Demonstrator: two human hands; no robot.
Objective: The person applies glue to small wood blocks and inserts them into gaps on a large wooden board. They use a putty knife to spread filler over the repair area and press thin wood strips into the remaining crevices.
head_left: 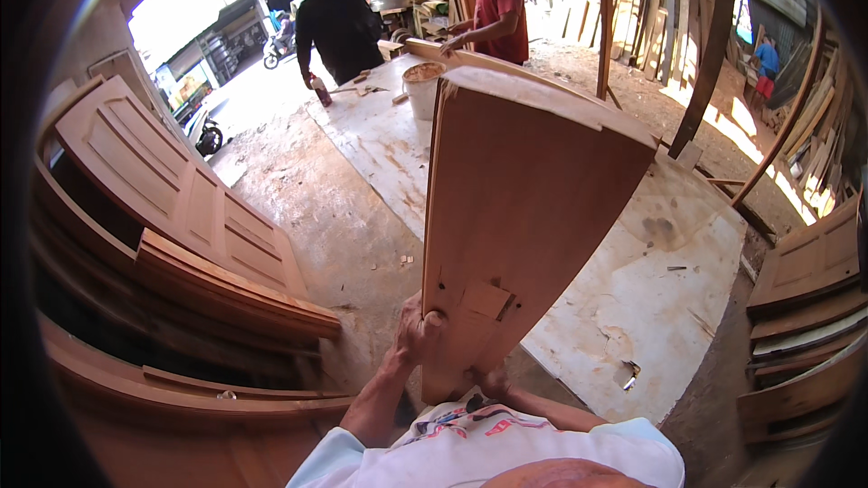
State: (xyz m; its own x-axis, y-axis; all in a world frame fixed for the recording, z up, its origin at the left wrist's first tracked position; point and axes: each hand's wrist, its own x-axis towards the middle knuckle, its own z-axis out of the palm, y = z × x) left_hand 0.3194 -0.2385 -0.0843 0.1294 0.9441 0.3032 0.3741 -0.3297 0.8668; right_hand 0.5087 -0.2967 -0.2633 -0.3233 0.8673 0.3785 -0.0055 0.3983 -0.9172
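A broad reddish-brown wooden panel [524, 208] stands tilted in front of me, its far end over the work table and its near end close to my body. A paler square patch and small dark holes mark its lower part. My left hand [418, 330] is closed round the panel's left edge, thumb on the face. Low at the near end, my right hand [491, 382] grips the panel, its fingers partly hidden. Under the panel is the white, stained table top [633, 280], with a jagged hole near its front corner.
Panelled wooden doors [181, 181] lean at left; more wooden panels [805, 280] are stacked at right. A white bucket [422, 90] stands on the table. Beyond it are a person in black [342, 27] holding a bottle and a person in red [499, 14]. Dark posts [710, 54] rise at right.
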